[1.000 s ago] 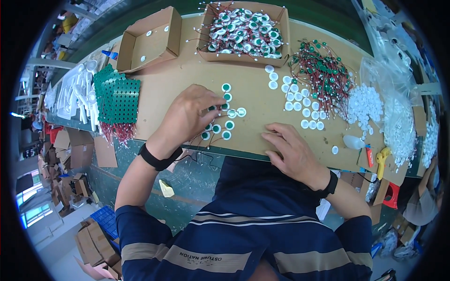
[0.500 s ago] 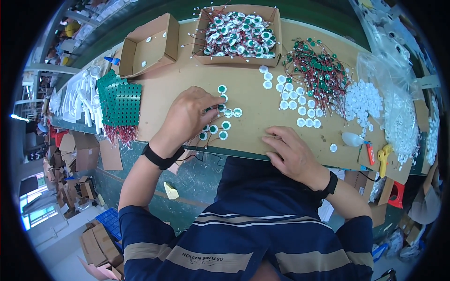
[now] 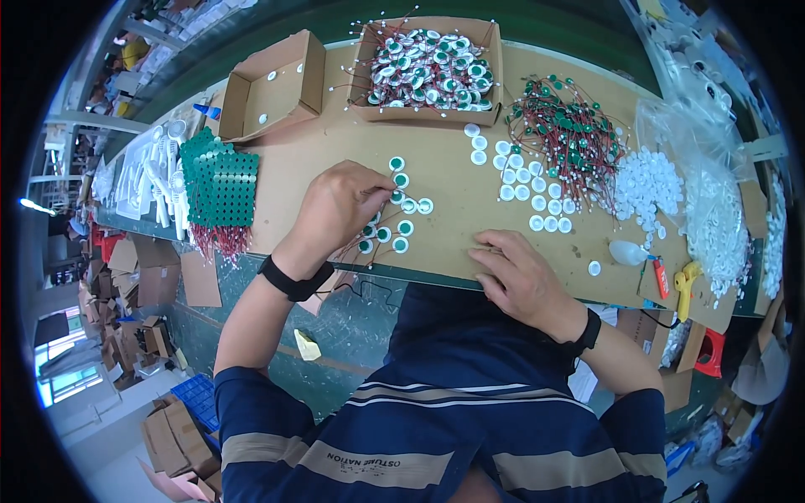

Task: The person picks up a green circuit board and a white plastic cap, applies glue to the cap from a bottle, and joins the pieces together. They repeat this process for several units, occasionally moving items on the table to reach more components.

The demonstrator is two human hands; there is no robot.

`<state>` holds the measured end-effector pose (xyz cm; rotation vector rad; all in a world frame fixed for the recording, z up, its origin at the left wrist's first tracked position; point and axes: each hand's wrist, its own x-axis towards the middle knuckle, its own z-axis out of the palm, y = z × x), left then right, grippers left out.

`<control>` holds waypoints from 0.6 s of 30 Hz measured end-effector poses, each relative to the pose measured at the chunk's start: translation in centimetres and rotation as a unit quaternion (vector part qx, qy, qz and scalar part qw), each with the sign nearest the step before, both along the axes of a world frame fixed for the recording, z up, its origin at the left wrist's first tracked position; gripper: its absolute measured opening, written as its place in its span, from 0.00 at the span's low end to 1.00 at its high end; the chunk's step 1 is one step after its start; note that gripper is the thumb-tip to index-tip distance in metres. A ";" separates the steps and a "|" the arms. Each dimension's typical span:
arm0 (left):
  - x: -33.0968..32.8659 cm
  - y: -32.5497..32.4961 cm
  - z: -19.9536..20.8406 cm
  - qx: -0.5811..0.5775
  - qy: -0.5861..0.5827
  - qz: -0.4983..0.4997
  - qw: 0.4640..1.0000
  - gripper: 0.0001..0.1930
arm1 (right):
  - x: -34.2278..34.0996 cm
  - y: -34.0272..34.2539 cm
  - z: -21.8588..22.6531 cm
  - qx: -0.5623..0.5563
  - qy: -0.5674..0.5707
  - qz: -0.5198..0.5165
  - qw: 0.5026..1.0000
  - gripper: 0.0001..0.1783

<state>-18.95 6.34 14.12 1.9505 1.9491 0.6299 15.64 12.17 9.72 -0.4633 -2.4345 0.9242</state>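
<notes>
Clock set on mid-view, 12 toward far side of brown tabletop (image 3: 289,172)

At 10, find left hand (image 3: 340,205), palm down over left side of a cluster of green-centred white discs (image 3: 406,227); thumb and forefinger drawn close together beside one disc in the upper column; cannot tell whether pinching disc, wire or nothing, too hidden to judge

Find cluster near centre, mostly from 11 to 12, flat on tabletop, some rim to rim, some apart

For good handling, judge a light fingertip touch best: press one disc by its rim, keep it flat, lift clear of touching neighbours rather than slide through them, and keep thin leads out from under fingers

Between 3 and 4, find right hand (image 3: 528,281) by near table edge, fingers loosely spread, nothing seen in grip; judge well placed to steady a disc from its 3 o'clock side

At 2, note loose rows of white caps (image 3: 523,175), then a tangled pile of red-wired green pieces (image 3: 562,126)

Containers, left to right:
At 8, low down, blue crate (image 3: 197,398); cannot tell contents
At 11, open cardboard box (image 3: 298,88), tilted, with only a few small white pieces (image 3: 263,118) inside
At 12, second cardboard box (image 3: 419,114), heaped with wired green-and-white discs (image 3: 428,71)
At 3, clear plastic bag (image 3: 713,210), with many small white parts showing through
</notes>
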 end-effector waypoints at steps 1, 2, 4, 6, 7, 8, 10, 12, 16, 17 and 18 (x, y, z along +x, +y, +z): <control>0.1 0.1 0.2 -0.011 -0.012 0.012 1.000 0.09 | 0.0 0.0 0.0 -0.002 -0.001 0.001 1.000 0.25; 0.2 0.1 0.4 -0.010 -0.011 0.011 1.000 0.09 | 0.1 0.1 0.0 -0.001 -0.001 0.000 1.000 0.25; 0.6 0.2 0.7 -0.006 0.001 -0.002 1.000 0.07 | 0.1 0.1 -0.1 -0.002 -0.001 -0.002 1.000 0.25; 0.6 0.1 0.8 -0.007 0.007 -0.007 1.000 0.07 | 0.1 0.1 -0.1 -0.004 -0.001 -0.001 1.000 0.25; 0.6 0.1 0.9 -0.011 0.009 -0.006 1.000 0.07 | 0.0 0.1 -0.1 -0.002 0.002 -0.001 1.000 0.25; 0.5 0.1 0.9 -0.015 0.012 -0.005 1.000 0.07 | 0.0 0.1 0.0 0.000 0.006 -0.002 1.000 0.25; 0.6 0.2 1.0 -0.019 0.015 -0.005 1.000 0.07 | 0.0 0.1 0.0 0.003 0.010 -0.002 1.000 0.25; 0.7 0.4 1.0 -0.062 -0.002 0.019 0.998 0.08 | 0.0 0.1 -0.1 0.004 0.013 -0.001 1.000 0.25; 0.6 0.6 0.5 -0.082 -0.027 0.038 0.996 0.09 | 0.1 0.0 -0.2 0.007 0.015 -0.001 1.000 0.25; 0.5 0.7 0.4 -0.082 -0.035 0.041 0.995 0.08 | 0.1 0.0 -0.3 0.007 0.015 -0.001 1.000 0.24; 0.3 0.7 0.3 -0.081 -0.035 0.041 0.995 0.08 | 0.1 -0.1 -0.3 0.008 0.016 -0.001 1.000 0.24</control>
